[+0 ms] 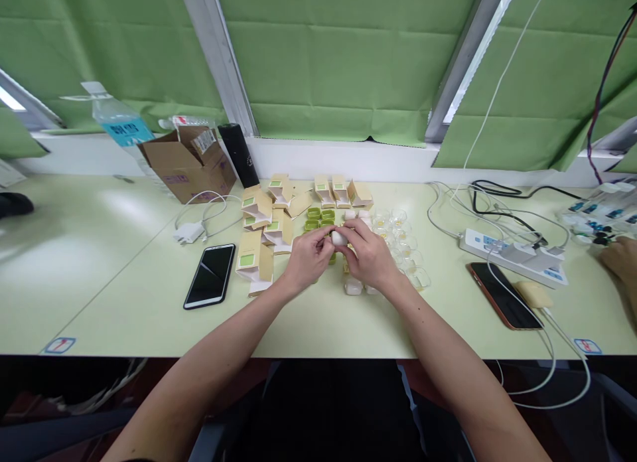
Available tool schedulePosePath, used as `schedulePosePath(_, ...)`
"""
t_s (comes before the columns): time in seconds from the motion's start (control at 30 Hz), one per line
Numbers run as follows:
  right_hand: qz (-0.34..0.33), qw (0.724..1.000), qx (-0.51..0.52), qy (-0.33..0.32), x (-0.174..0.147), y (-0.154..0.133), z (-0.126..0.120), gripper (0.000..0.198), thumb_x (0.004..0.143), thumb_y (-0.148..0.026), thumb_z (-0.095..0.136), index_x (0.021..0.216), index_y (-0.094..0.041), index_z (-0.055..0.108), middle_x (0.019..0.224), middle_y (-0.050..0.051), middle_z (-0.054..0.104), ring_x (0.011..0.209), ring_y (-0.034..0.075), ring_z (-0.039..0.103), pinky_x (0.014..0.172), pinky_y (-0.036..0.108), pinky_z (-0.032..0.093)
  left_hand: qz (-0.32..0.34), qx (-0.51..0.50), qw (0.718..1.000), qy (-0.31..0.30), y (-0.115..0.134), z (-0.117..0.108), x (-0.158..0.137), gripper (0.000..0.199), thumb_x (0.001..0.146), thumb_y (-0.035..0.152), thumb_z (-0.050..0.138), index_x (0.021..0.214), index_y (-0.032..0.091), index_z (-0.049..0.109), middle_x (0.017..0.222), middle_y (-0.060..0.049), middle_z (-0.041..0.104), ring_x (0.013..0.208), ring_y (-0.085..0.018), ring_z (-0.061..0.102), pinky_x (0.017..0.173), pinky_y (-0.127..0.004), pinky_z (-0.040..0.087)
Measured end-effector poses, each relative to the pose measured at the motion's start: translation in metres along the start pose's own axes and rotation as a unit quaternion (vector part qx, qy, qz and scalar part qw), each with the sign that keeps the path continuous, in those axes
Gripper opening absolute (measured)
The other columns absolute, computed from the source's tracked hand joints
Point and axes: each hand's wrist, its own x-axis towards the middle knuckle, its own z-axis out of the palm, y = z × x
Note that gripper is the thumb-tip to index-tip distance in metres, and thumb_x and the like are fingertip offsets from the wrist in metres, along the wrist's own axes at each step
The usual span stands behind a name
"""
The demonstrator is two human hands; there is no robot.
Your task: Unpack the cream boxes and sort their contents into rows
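Observation:
In the head view my right hand [367, 251] pinches a small white rounded piece [339, 238] between thumb and fingers. Against its left end, the fingers of my left hand [309, 253] are pressed together; whatever they grip is hidden. Just behind my left hand sit several small green square cups [312, 214]. Several whitish blocks [353, 287] lie around my right hand, partly covered by it. To its right stand rows of clear plastic domes [409, 243], and left of my left hand are open beige cardboard boxes [255, 256] with green labels.
A black-screened phone [210, 276] and a white charger [189, 232] lie left. Behind are a brown carton [192, 163], a black cylinder [237, 153] and a large bottle [119, 120]. At right are a power strip [512, 257], cables, another phone [502, 296] and another person's hand [620, 257].

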Motion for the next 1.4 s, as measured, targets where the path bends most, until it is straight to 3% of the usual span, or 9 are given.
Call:
schedulePosePath(0.1, 0.011, 1.0, -0.005, 0.002, 0.0, -0.001, 0.003, 0.032, 0.105, -0.027, 0.045, 0.132, -0.02, 0.06, 0.122, 0.016, 0.062, 0.099, 0.027, 0.067, 0.067, 0.036, 0.059, -0.018, -0.019, 1.0, -0.002, 0.001, 0.0, 0.001, 0.034, 0.092, 0.02, 0.051, 0.109, 0.018, 0.08, 0.077, -0.001, 0.073, 0.063, -0.013, 0.061, 0.063, -0.025, 0.05)
schedulePosePath(0.23, 0.024, 0.998, 0.051, 0.014, 0.001, 0.002, 0.002, 0.031, 0.105, -0.029, 0.046, 0.133, -0.022, 0.059, 0.123, 0.015, 0.06, 0.111, 0.029, 0.065, 0.08, 0.041, 0.062, -0.058, -0.142, 0.987, -0.042, -0.004, 0.0, 0.002, 0.036, 0.095, 0.032, 0.057, 0.122, 0.016, 0.075, 0.101, -0.007, 0.079, 0.08, -0.018, 0.073, 0.073, -0.03, 0.059)
schedulePosePath(0.4, 0.049, 0.989, 0.135, 0.033, 0.003, 0.005, -0.004, 0.028, 0.104, -0.03, 0.051, 0.13, -0.024, 0.059, 0.12, 0.013, 0.058, 0.105, 0.027, 0.065, 0.085, 0.044, 0.061, -0.035, -0.177, 0.98, -0.089, -0.012, -0.001, 0.003, 0.054, 0.085, 0.031, 0.073, 0.136, 0.016, 0.066, 0.117, -0.011, 0.075, 0.093, -0.021, 0.069, 0.082, -0.033, 0.058)
schedulePosePath(0.57, 0.056, 0.981, 0.181, 0.042, 0.004, 0.005, -0.004, 0.024, 0.104, -0.031, 0.052, 0.125, -0.024, 0.06, 0.119, 0.012, 0.058, 0.101, 0.025, 0.064, 0.081, 0.042, 0.061, -0.041, -0.093, 0.992, -0.071, -0.01, -0.002, 0.006, 0.044, 0.084, 0.026, 0.071, 0.128, 0.02, 0.069, 0.1, -0.004, 0.073, 0.082, -0.017, 0.063, 0.076, -0.031, 0.054)
schedulePosePath(0.83, 0.066, 0.98, 0.181, 0.046, 0.002, 0.005, -0.001, 0.027, 0.105, -0.036, 0.048, 0.127, -0.024, 0.057, 0.123, 0.014, 0.058, 0.112, 0.028, 0.061, 0.089, 0.047, 0.059, 0.005, -0.045, 0.997, -0.056, -0.004, -0.003, 0.005, 0.042, 0.087, 0.024, 0.067, 0.129, 0.019, 0.066, 0.101, -0.004, 0.072, 0.085, -0.018, 0.062, 0.083, -0.033, 0.054)
schedulePosePath(1.03, 0.095, 0.967, 0.221, 0.083, 0.003, 0.008, -0.001, 0.029, 0.105, -0.047, 0.049, 0.121, -0.024, 0.056, 0.12, 0.013, 0.059, 0.11, 0.028, 0.064, 0.09, 0.049, 0.061, -0.021, -0.089, 0.994, -0.053, -0.011, 0.0, 0.005, 0.043, 0.085, 0.025, 0.07, 0.128, 0.02, 0.067, 0.1, -0.005, 0.073, 0.087, -0.019, 0.065, 0.084, -0.034, 0.056)
schedulePosePath(1.23, 0.201, 0.9, 0.319, 0.217, 0.008, 0.026, -0.018, 0.037, 0.101, -0.058, 0.054, 0.125, -0.03, 0.049, 0.11, 0.005, 0.061, 0.094, 0.022, 0.071, 0.078, 0.042, 0.065, -0.086, -0.197, 0.977, 0.002, -0.022, -0.003, 0.011, 0.047, 0.086, 0.029, 0.072, 0.131, 0.018, 0.062, 0.116, -0.01, 0.073, 0.098, -0.02, 0.07, 0.086, -0.034, 0.058)
schedulePosePath(1.33, 0.22, 0.901, 0.275, 0.254, 0.009, 0.031, -0.025, 0.036, 0.097, -0.057, 0.062, 0.12, -0.03, 0.055, 0.116, 0.006, 0.062, 0.102, 0.022, 0.068, 0.076, 0.038, 0.064, -0.084, -0.193, 0.977, 0.04, -0.023, -0.004, 0.013, 0.047, 0.086, 0.03, 0.074, 0.13, 0.018, 0.061, 0.12, -0.011, 0.073, 0.105, -0.021, 0.07, 0.091, -0.035, 0.058)
schedulePosePath(1.4, 0.205, 0.918, 0.246, 0.232, 0.01, 0.027, -0.027, 0.031, 0.095, -0.051, 0.067, 0.115, -0.028, 0.061, 0.116, 0.007, 0.065, 0.104, 0.022, 0.066, 0.077, 0.036, 0.063, -0.086, -0.192, 0.976, 0.05, -0.026, -0.004, 0.014, 0.048, 0.085, 0.03, 0.075, 0.13, 0.018, 0.06, 0.121, -0.012, 0.073, 0.108, -0.022, 0.07, 0.093, -0.036, 0.058)
